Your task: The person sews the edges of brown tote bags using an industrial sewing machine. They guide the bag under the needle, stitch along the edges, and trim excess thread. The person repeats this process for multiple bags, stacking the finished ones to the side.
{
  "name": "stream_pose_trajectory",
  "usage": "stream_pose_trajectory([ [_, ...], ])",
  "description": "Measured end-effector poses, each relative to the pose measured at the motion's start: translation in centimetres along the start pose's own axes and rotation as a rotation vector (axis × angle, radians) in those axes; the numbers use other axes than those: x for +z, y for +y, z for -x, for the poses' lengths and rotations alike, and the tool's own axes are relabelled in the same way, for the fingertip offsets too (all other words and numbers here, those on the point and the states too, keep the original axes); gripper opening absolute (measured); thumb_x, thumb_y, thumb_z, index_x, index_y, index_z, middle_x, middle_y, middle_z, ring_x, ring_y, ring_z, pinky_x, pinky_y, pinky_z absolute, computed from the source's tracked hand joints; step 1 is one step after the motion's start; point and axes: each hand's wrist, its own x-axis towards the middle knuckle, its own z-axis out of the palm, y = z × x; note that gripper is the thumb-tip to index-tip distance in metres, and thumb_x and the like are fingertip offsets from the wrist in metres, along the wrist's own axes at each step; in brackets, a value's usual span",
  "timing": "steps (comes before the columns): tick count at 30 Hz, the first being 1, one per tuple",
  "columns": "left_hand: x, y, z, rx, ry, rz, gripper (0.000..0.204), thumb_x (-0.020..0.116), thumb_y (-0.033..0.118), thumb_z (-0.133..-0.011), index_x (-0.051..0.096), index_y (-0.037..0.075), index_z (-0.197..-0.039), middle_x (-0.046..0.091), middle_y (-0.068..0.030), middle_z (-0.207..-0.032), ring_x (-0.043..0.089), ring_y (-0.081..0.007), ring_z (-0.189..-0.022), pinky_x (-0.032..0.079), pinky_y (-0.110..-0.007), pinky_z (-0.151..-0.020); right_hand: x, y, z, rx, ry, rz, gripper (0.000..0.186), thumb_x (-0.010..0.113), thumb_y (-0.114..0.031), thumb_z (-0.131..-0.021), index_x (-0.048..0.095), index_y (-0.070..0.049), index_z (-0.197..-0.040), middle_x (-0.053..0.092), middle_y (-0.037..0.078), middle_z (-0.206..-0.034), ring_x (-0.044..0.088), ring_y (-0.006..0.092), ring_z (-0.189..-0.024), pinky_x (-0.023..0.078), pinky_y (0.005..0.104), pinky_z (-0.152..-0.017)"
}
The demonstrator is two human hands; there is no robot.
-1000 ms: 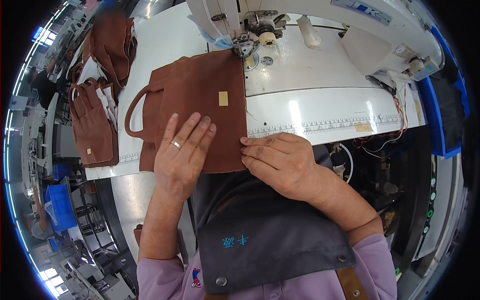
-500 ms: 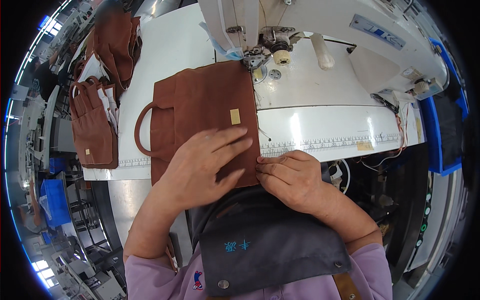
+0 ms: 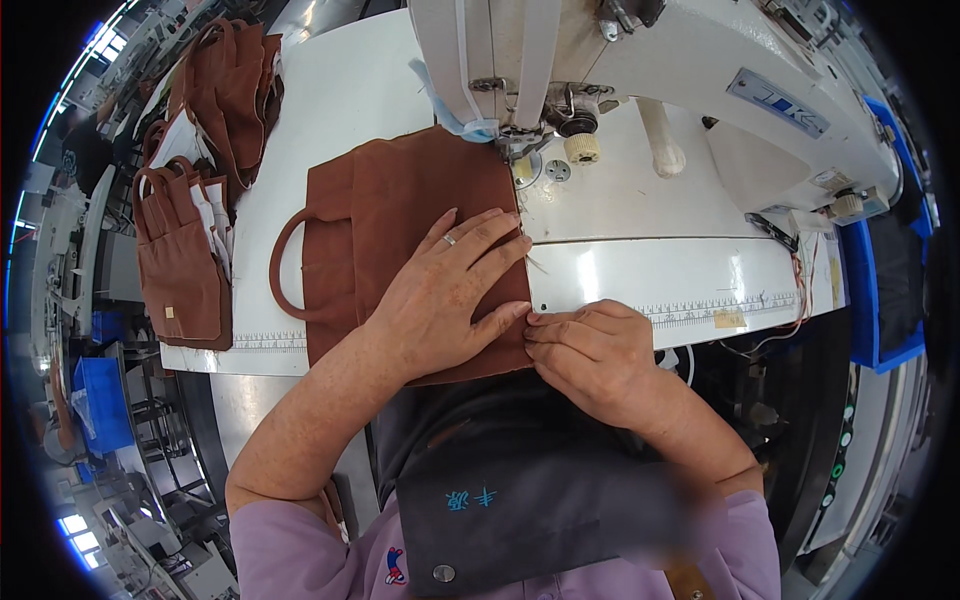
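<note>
A brown bag (image 3: 395, 200) lies flat on the white sewing table, its looped handle (image 3: 280, 262) toward the left. Its right edge runs away from me to the presser foot (image 3: 514, 148) of the sewing machine, where the far corner sits. My left hand (image 3: 440, 285) rests palm down on the bag, fingers spread and tips along the right edge, a ring on one finger. Beside its thumb, my right hand (image 3: 592, 352) pinches the bag's edge close to the near right corner. Loose threads stick out from the edge between the hands and the machine.
More brown bags with handles (image 3: 185, 265) are heaped at the table's left side. The white sewing machine (image 3: 690, 60) arches over the far right. A ruler strip (image 3: 700, 307) follows the near table edge. A blue bin (image 3: 868, 290) stands at the right, another (image 3: 103, 400) at lower left.
My left hand has moved away from me and to the right, settling on the bag's edge and covering its small yellow patch. My right hand keeps its pinch at the near corner.
</note>
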Motion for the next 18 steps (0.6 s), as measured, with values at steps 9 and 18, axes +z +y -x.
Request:
stream_pose_trajectory([
  [9, 0.0, -3.4, -2.3, 0.044, 0.057, 0.015, 0.053, 0.078, 0.027, -0.089, 0.063, 0.008, -0.136, 0.053, -0.0143, -0.150, 0.053, -0.0342, -0.139, 0.034, -0.058, -0.122, 0.6, 3.0, -2.8, -0.037, -0.024, -0.001, 0.012, 0.070, -0.012, -0.076, 0.060, -0.007, -0.077, 0.062, 0.006, -0.077, 0.065, 0.0241, -0.067, 0.053, 0.0383, -0.061],
  [18, -0.6, -6.4, -4.5, 0.073, 0.159, -0.097, 0.044, 0.078, 0.027, -0.089, 0.071, 0.005, -0.127, 0.066, -0.0104, -0.137, 0.061, -0.0308, -0.129, 0.040, -0.052, -0.119, 1.1, 5.4, -5.6, -0.069, -0.108, 0.057, 0.012, 0.070, -0.009, -0.074, 0.059, -0.007, -0.072, 0.060, 0.007, -0.071, 0.064, 0.0266, -0.064, 0.054, 0.0401, -0.059],
])
